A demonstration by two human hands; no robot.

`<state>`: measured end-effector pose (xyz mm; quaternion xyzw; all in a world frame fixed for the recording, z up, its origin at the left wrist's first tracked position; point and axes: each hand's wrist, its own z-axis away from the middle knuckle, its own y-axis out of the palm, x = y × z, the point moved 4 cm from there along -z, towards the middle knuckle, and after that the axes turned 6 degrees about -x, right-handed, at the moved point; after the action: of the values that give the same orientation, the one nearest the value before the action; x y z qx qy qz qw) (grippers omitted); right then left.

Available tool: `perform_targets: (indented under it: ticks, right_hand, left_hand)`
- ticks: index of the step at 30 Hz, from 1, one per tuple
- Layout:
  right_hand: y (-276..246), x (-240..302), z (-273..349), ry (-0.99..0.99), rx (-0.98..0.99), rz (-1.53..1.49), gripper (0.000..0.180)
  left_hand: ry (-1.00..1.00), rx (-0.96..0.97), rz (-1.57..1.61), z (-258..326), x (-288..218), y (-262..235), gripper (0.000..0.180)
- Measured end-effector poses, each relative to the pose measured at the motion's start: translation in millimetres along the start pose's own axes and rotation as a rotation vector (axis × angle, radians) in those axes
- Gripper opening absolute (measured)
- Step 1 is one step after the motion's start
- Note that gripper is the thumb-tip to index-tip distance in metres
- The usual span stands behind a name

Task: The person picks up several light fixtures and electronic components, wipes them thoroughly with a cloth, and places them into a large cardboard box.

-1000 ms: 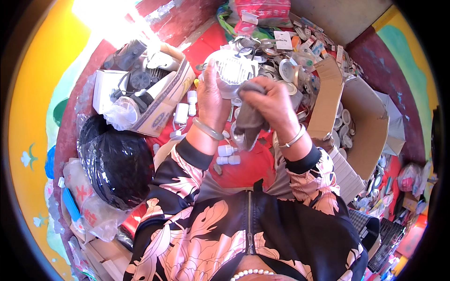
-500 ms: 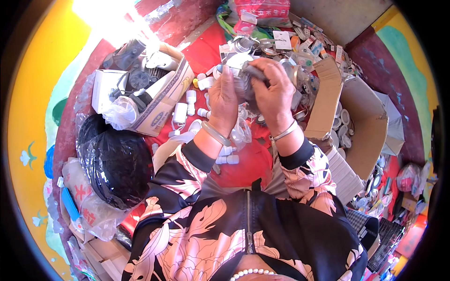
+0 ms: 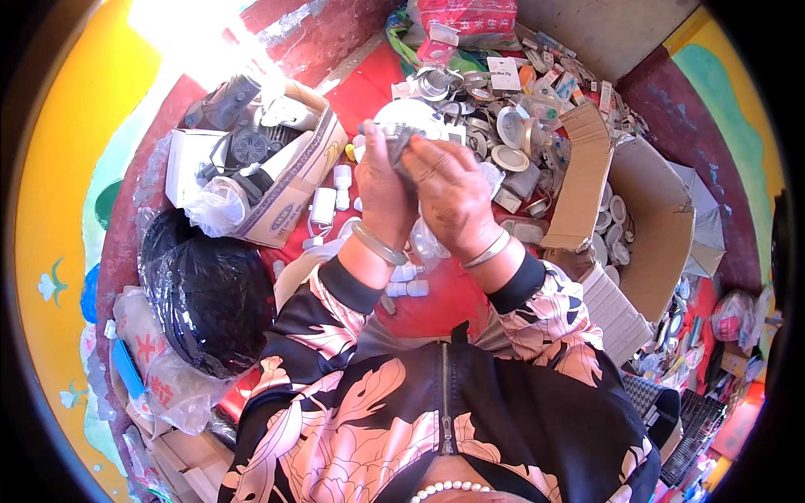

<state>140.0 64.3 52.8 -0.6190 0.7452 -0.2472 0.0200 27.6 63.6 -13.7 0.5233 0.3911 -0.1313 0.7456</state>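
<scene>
The small grey metal part [image 3: 401,138] sat pinched between both palms at approx 12 o'clock from the zipper, raised over the red floor [image 3: 436,293], prob. for leverage; long axis ran roughly 12–6, top end pointing to 12. Left hand [image 3: 381,189] and right hand [image 3: 449,193] both closed on it; cardboard box [image 3: 646,218] lay at 3 o'clock, black bag [image 3: 205,302] at 8.

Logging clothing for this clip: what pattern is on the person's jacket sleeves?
Black jacket sleeves with a pink and cream floral leaf print, plain black cuffs; clearest in the head view.
</scene>
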Motion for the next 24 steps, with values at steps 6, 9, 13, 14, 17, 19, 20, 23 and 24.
perform_targets:
  ticks: [6, 9, 13, 14, 17, 19, 20, 23, 24]
  right_hand:
    - [0.5, -6.1, -5.0, 0.214, 0.26, -0.428, 0.031]
    - [-11.4, -21.8, -8.9, 0.627, 0.379, -0.863, 0.018]
    - [-26.5, -56.1, -7.4, 0.879, -0.268, -0.751, 0.025]
    - [-24.0, -54.4, -4.8, 0.792, -0.234, -0.596, 0.027]
    - [-6.7, -33.1, 2.2, 0.543, -0.044, -0.269, 0.036]
    - [0.8, -7.1, 2.5, 0.388, 0.095, -0.353, 0.032]
    - [3.8, 1.0, 2.5, 0.333, 0.21, -0.444, 0.029]
    - [7.6, -3.5, 6.7, 0.675, 0.301, -0.828, 0.029]
    - [6.3, -7.9, 9.1, 0.887, 0.341, -0.985, 0.024]
  left_hand:
    - [-0.073, 0.055, 0.195, -1.3, -15.1, 12.8, 0.054]
    - [-0.024, 0.085, 0.225, -11.8, -20.8, 11.2, 0.055]
    - [0.007, 0.15, 0.173, -9.1, -21.0, 19.5, 0.055]
    - [0.013, 0.131, 0.136, -3.3, -20.4, 26.2, 0.055]
    - [0.022, 0.086, 0.073, -4.2, -6.6, 21.7, 0.053]
    - [-0.021, 0.096, 0.091, -1.9, -15.6, 16.3, 0.052]
    - [-0.096, 0.146, 0.254, -11.5, -12.8, 16.1, 0.053]
    - [-0.101, 0.113, 0.252, -16.7, -24.3, 13.9, 0.052]
    - [-0.097, 0.089, 0.268, -20.1, -25.0, 11.2, 0.052]
